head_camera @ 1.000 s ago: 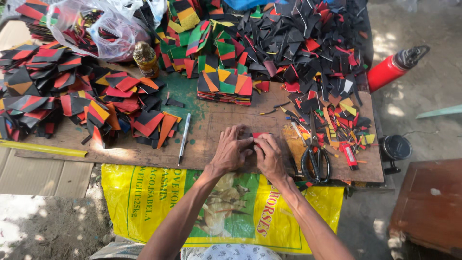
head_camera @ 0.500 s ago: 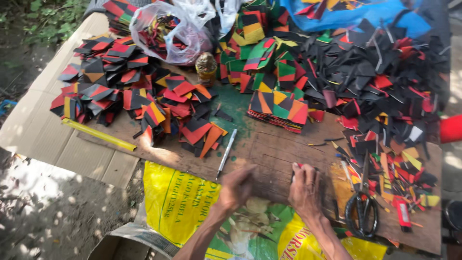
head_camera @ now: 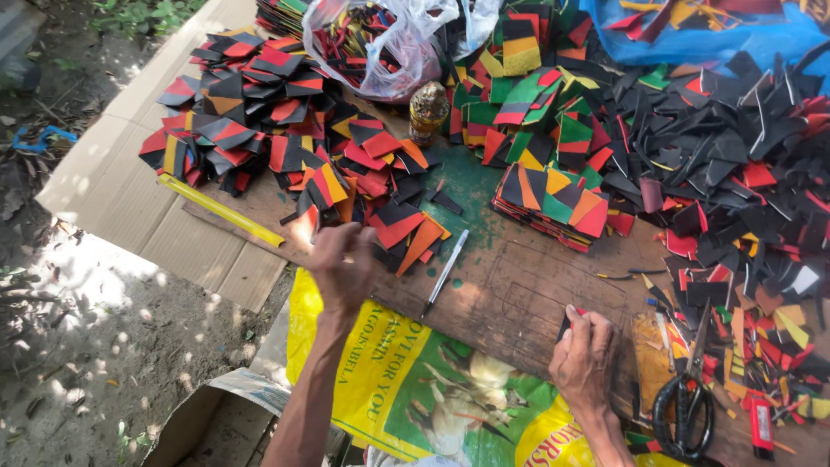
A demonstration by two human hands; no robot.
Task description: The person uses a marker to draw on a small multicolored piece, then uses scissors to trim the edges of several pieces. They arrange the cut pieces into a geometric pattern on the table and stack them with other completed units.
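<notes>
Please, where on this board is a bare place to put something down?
Bare wood lies between the pen, the stack of coloured pieces and the right hand. Bare cardboard lies left of the yellow ruler. The right side around the scissors is crowded.

Left hand point(head_camera: 343, 268) stretched far and leftward, forearm bare and extended, fingers loosely curled, back of hand up; right hand point(head_camera: 584, 356) nearer, on the right, palm down, knuckles bent, fingertips pressed downward; wrists well apart.
</notes>
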